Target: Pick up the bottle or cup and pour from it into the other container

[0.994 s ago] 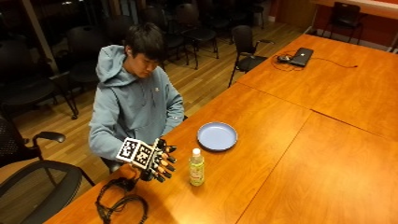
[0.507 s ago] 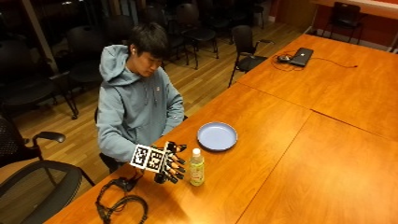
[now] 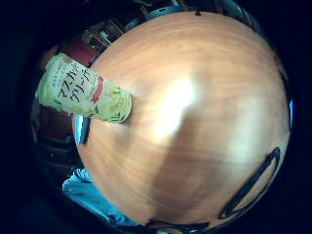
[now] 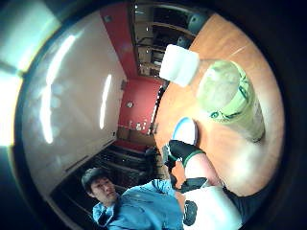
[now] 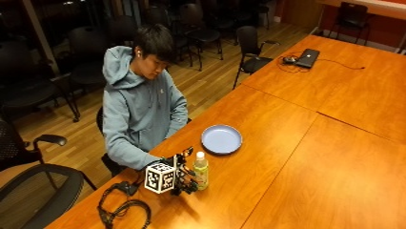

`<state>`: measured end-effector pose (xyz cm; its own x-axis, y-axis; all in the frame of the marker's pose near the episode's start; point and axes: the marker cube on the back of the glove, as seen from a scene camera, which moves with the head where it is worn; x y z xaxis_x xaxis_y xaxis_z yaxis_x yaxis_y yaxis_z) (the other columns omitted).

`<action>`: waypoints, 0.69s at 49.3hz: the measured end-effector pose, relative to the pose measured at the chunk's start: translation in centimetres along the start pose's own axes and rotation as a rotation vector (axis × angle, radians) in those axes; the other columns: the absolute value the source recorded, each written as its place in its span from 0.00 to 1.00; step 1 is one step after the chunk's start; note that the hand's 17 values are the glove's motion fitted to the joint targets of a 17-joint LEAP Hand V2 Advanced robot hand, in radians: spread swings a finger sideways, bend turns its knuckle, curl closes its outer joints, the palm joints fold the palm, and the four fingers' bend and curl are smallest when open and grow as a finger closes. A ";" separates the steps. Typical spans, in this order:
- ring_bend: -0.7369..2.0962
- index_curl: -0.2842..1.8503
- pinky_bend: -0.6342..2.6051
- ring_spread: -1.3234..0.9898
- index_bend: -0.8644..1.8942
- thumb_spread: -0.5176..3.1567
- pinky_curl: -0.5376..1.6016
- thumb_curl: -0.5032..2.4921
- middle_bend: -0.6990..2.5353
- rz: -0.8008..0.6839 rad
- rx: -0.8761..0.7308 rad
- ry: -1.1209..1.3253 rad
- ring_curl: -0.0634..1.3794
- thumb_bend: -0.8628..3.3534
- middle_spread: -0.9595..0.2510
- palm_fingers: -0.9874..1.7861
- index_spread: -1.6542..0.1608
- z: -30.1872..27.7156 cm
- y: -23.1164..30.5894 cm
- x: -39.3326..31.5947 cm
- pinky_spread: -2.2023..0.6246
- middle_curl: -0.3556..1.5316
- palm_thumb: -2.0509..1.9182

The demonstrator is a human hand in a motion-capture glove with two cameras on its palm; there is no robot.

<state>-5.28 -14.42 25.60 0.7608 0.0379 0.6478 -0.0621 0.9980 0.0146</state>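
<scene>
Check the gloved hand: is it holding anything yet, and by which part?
Cannot tell. The gloved right hand is right beside the bottle, level with its body, but contact isn't visible.

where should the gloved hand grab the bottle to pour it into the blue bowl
Grip the bottle around its labelled body, coming in sideways from the gloved right hand's side. It stands upright on the table, with a tall round body and a narrow white-capped neck, so a mid-body wrap should tip well toward the bowl. The cap looks still on.
</scene>
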 end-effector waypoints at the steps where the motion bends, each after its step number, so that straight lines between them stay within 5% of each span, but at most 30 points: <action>1: 0.46 0.21 0.44 0.65 0.36 0.38 0.39 0.30 0.27 0.002 0.000 -0.014 0.24 0.20 0.92 0.34 0.74 0.2 0.0 0.1 0.88 0.35 0.67; 20: 0.47 0.22 0.45 0.65 0.36 0.37 0.39 0.30 0.28 -0.030 0.028 -0.158 0.25 0.20 0.94 0.37 0.74 4.0 -1.2 0.1 0.88 0.35 0.68; 34: 0.49 0.22 0.43 0.62 0.35 0.36 0.38 0.31 0.32 -0.054 0.110 -0.113 0.25 0.20 0.88 0.53 0.78 5.5 -2.0 -0.8 0.87 0.37 0.72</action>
<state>-9.30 -16.77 29.23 0.6875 -0.0276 0.7257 -0.0981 0.9866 0.1305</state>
